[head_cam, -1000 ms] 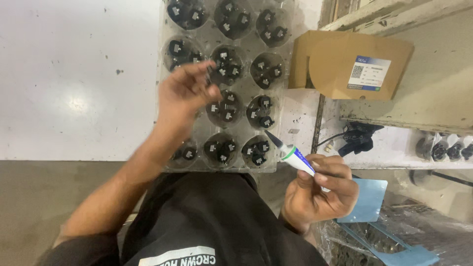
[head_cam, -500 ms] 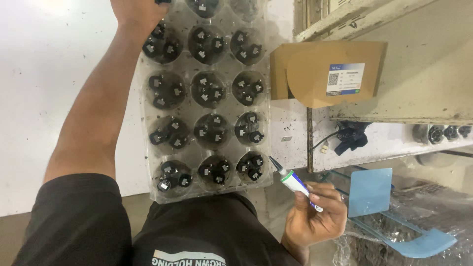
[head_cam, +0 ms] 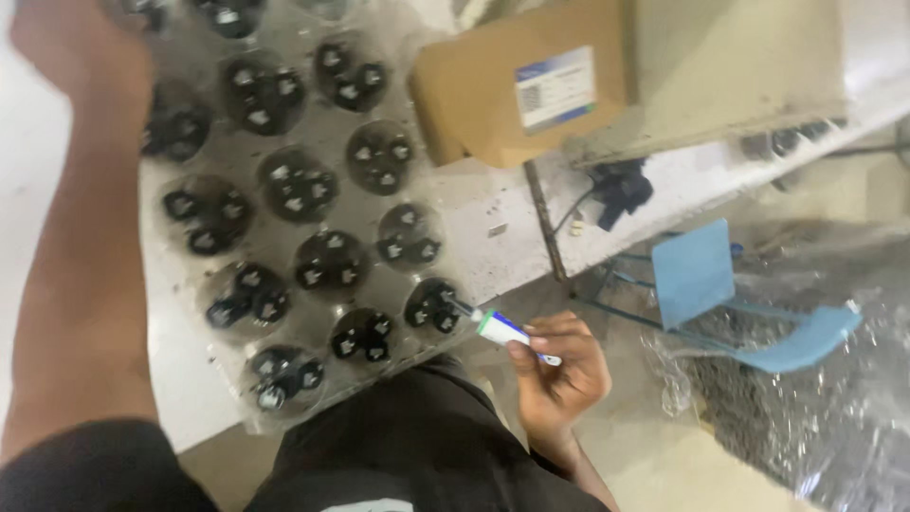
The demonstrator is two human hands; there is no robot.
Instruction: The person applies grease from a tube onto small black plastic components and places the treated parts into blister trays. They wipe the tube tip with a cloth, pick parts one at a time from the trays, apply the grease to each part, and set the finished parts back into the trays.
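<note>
A clear plastic tray (head_cam: 284, 133) with round pockets lies on a white table; each pocket holds small black parts (head_cam: 330, 260). My left hand (head_cam: 81, 47) reaches up to the tray's far left corner, its fingers blurred and cut off by the frame edge. My right hand (head_cam: 559, 370) is low beside the table edge and grips a small white tube (head_cam: 504, 329) with green and blue bands. The tube's thin nozzle points at the black parts in the nearest right pocket (head_cam: 433, 305).
A brown cardboard box (head_cam: 512, 85) with a white label stands right of the tray. A black plug and cable (head_cam: 616, 185) hang at the table's edge. Blue plastic pieces (head_cam: 701, 275) and clear wrapped goods (head_cam: 815, 398) lie at the right.
The view has tilted and closed in. My left arm has stretched further up past the tray's far corner. My right hand has kept the tube, its nozzle now nearer the nearest right pocket.
</note>
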